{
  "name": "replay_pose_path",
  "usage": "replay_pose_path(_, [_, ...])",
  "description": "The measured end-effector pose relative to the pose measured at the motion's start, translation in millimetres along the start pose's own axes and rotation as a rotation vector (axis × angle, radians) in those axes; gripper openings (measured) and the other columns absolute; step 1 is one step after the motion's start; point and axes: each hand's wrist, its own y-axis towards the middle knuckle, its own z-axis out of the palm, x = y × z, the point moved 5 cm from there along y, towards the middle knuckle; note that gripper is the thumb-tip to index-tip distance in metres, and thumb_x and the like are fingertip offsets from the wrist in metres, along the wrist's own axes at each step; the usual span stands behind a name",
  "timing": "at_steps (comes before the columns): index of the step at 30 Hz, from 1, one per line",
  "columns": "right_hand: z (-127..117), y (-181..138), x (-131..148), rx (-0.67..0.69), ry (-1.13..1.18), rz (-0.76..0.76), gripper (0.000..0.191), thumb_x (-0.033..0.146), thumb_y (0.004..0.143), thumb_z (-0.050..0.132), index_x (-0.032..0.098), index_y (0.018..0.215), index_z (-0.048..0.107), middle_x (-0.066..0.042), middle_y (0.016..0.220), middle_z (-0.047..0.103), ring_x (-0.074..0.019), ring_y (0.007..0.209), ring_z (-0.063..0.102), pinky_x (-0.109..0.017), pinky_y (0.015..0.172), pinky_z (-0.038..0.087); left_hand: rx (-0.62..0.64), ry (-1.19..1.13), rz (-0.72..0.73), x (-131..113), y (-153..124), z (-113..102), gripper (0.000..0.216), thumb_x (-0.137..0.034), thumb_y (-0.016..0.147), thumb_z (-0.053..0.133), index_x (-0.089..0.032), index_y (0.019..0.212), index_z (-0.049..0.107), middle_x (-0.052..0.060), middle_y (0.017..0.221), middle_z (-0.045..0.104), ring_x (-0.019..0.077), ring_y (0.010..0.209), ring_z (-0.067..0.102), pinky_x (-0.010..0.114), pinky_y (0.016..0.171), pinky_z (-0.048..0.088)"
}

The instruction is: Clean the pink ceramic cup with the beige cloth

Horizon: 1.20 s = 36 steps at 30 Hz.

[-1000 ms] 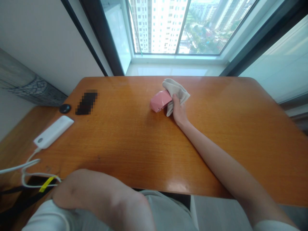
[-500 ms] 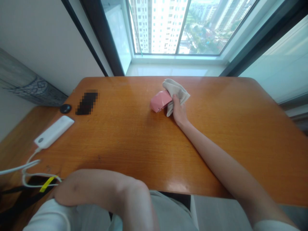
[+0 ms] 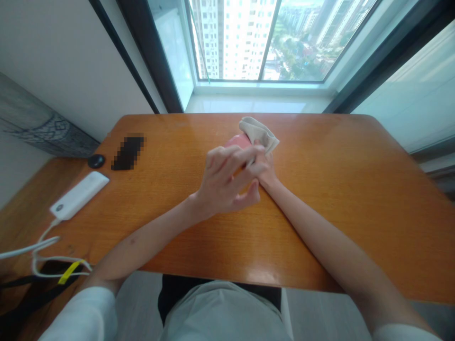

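A pink rounded object (image 3: pixel 238 140) lies on the orange wooden table (image 3: pixel 337 199), mostly hidden behind my left hand. A beige cloth (image 3: pixel 259 133) rests against its right side. My right hand (image 3: pixel 267 171) lies on the table at the cloth's lower end and grips it; its fingers are largely covered. My left hand (image 3: pixel 229 180) hovers over the table just in front of the pink object, fingers spread and curved, holding nothing.
A white power bank (image 3: pixel 78 194) with a white cable (image 3: pixel 42 246) lies at the table's left edge. A small black round object (image 3: pixel 95 161) and a blurred dark item (image 3: pixel 127 152) sit behind it. A window lies beyond the far edge.
My left arm has risen from my lap and reached across the table to the pink object. My right hand and the cloth have stayed in place.
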Motion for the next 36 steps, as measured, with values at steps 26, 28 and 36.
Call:
replay_pose_path(26, [20.8, -43.3, 37.7, 0.142, -0.657, -1.041, 0.071, 0.044, 0.11, 0.063, 0.033, 0.178, 0.046, -0.01, 0.181, 0.053, -0.0449, 0.174, 0.04, -0.076, 0.143, 0.031, 0.186, -0.378, -0.36, 123.3, 23.8, 55.7, 0.021, -0.035, 0.099, 0.082, -0.016, 0.107, 0.076, 0.01, 0.105, 0.085, 0.024, 0.088, 0.078, 0.035, 0.084, 0.062])
replay_pose_path(28, [22.7, -47.5, 39.1, 0.142, -0.696, -1.106, 0.072, 0.043, 0.107, 0.065, 0.031, 0.177, 0.047, -0.011, 0.178, 0.056, -0.0458, 0.173, 0.04, -0.077, 0.144, 0.028, 0.154, -0.414, -0.285, 124.8, 14.4, 72.3, 0.022, -0.036, 0.104, 0.072, -0.017, 0.113, 0.077, 0.014, 0.118, 0.086, 0.0283, 0.104, 0.082, 0.04, 0.094, 0.066])
replay_pose_path(36, [29.9, -50.0, 36.5, 0.228, -0.772, -1.095, 0.072, 0.04, 0.103, 0.068, 0.03, 0.173, 0.051, -0.008, 0.181, 0.055, -0.0434, 0.173, 0.041, -0.075, 0.146, 0.022, 0.07, -0.545, -0.321, 137.5, -7.8, 104.3, 0.044, -0.059, 0.106, 0.071, -0.019, 0.122, 0.076, 0.015, 0.12, 0.085, 0.0318, 0.112, 0.084, 0.043, 0.098, 0.071])
